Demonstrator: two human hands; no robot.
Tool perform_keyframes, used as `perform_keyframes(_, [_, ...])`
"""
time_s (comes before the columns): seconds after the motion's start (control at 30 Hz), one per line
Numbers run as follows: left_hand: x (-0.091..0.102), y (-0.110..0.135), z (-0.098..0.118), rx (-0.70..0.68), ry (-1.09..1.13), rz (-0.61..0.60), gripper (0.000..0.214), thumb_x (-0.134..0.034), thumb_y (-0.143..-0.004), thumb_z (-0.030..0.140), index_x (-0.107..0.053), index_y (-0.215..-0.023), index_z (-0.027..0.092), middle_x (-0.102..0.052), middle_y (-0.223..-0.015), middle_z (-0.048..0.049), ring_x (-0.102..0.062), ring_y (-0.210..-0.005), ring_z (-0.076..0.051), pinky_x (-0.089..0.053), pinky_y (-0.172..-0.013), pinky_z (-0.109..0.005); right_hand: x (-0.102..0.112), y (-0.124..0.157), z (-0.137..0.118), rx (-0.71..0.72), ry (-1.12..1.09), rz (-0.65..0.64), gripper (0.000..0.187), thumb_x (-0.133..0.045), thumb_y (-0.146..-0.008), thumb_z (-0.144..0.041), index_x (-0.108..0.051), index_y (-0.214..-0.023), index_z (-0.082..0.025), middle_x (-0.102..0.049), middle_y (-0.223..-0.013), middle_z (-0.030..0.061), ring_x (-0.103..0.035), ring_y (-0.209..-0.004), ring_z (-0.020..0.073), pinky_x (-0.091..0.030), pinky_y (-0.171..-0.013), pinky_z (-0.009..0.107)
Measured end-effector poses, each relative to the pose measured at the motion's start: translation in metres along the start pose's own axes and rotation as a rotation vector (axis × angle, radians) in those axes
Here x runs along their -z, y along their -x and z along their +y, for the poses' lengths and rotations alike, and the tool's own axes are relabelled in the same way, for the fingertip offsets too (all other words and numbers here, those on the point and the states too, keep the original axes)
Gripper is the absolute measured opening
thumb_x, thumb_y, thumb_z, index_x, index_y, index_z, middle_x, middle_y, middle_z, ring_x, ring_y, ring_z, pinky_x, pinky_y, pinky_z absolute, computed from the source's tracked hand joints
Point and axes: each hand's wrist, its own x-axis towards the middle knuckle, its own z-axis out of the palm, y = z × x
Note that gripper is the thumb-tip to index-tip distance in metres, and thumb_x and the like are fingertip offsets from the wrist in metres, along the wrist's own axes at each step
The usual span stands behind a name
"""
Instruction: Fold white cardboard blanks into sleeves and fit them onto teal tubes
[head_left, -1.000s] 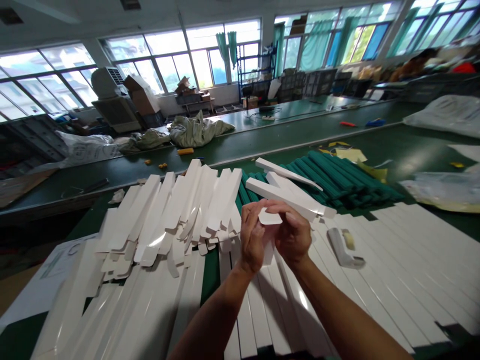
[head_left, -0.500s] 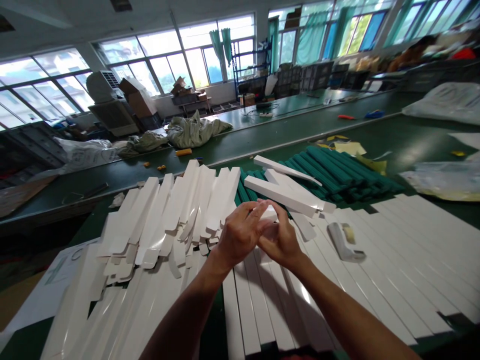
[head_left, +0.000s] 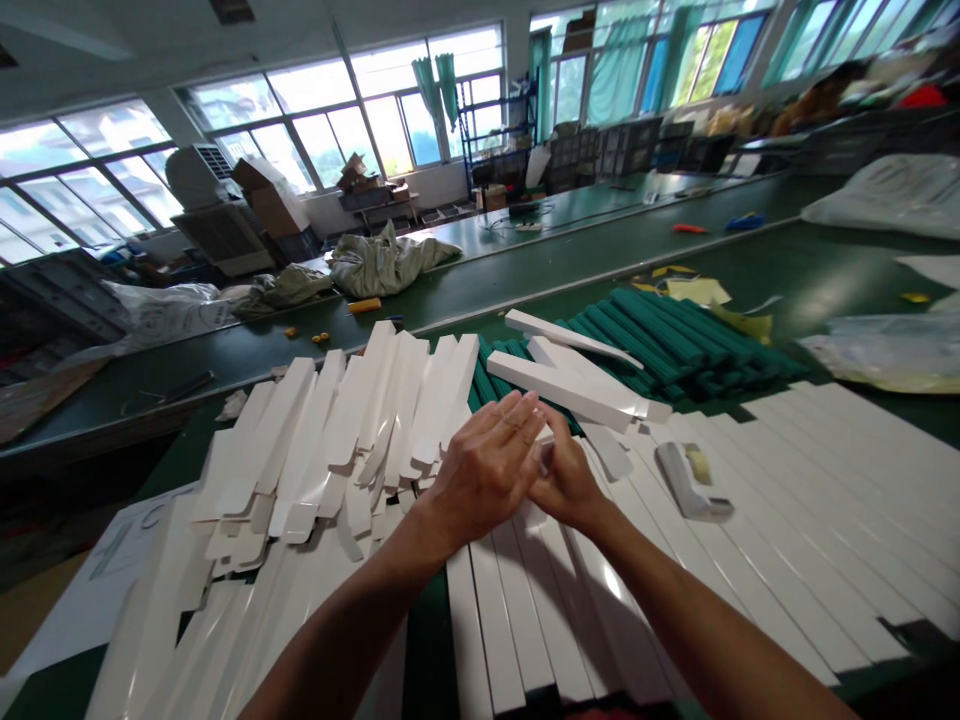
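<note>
The left hand [head_left: 484, 470] and right hand [head_left: 568, 482] are pressed close together above the green bench [head_left: 825, 265], pinching a small piece of white card [head_left: 544, 452] that is mostly hidden between them; the left hand's fingers lie flat over it; flat white carton blanks [head_left: 757, 530] lie in rows near and right; folded white cartons [head_left: 337, 440] are heaped left; long white cartons [head_left: 562, 385] lie just beyond the hands, against green rolled bundles [head_left: 660, 340]; a white tape dispenser [head_left: 684, 482] rests on the blanks to the right.

Two hands [head_left: 484, 470], three white boxes [head_left: 559, 390], one tape dispenser [head_left: 686, 482]
</note>
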Motion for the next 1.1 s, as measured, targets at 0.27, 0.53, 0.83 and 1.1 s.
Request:
perform_keyframes(0.27, [-0.008, 0.004, -0.010, -0.116, -0.030, -0.046, 0.045, -0.045, -0.092, 0.015, -0.046, -0.136, 0.009, -0.053, -0.140, -0.0155, -0.046, -0.135, -0.026, -0.050, -0.104, -0.043, 0.007, -0.008, 0.000, 0.144, 0.048, -0.055, 0.063, -0.069, -0.072, -0.033, -0.040, -0.128, -0.023, -0.061, -0.118, 0.0112, -0.064, -0.099, 0.0272, -0.055, -0.082, 0.040])
perform_keyframes(0.53, [0.001, -0.007, -0.017, -0.179, -0.061, -0.160, 0.043, -0.043, -0.093, 0.018, -0.047, -0.134, 0.009, -0.057, -0.137, -0.0152, -0.050, -0.131, -0.027, -0.051, -0.099, -0.044, 0.008, -0.010, 0.007, 0.137, 0.049, -0.071, 0.056, -0.069, -0.072, -0.031, -0.043, -0.121, -0.022, -0.063, -0.107, 0.0087, -0.065, -0.091, 0.0254, -0.055, -0.076, 0.037])
perform_keyframes(0.83, [-0.002, -0.010, -0.021, -0.199, 0.012, -0.198, 0.050, -0.042, -0.088, 0.011, -0.044, -0.138, 0.010, -0.047, -0.146, -0.0153, -0.038, -0.140, -0.030, -0.048, -0.101, -0.049, 0.007, -0.014, 0.011, 0.341, 0.050, -0.043, 0.043, -0.067, -0.076, -0.027, -0.048, -0.115, -0.023, -0.061, -0.101, 0.0071, -0.064, -0.093, 0.0229, -0.056, -0.075, 0.034])
perform_keyframes(1.1, [-0.014, -0.002, -0.022, -0.145, 0.000, -0.157, 0.050, -0.045, -0.090, 0.012, -0.041, -0.140, 0.009, -0.042, -0.149, -0.0158, -0.029, -0.144, -0.032, -0.043, -0.108, -0.053, 0.007, -0.021, 0.009, 0.255, -0.056, -0.144, 0.050, -0.065, -0.078, -0.029, -0.046, -0.124, -0.021, -0.060, -0.113, 0.0090, -0.060, -0.104, 0.0234, -0.052, -0.090, 0.037])
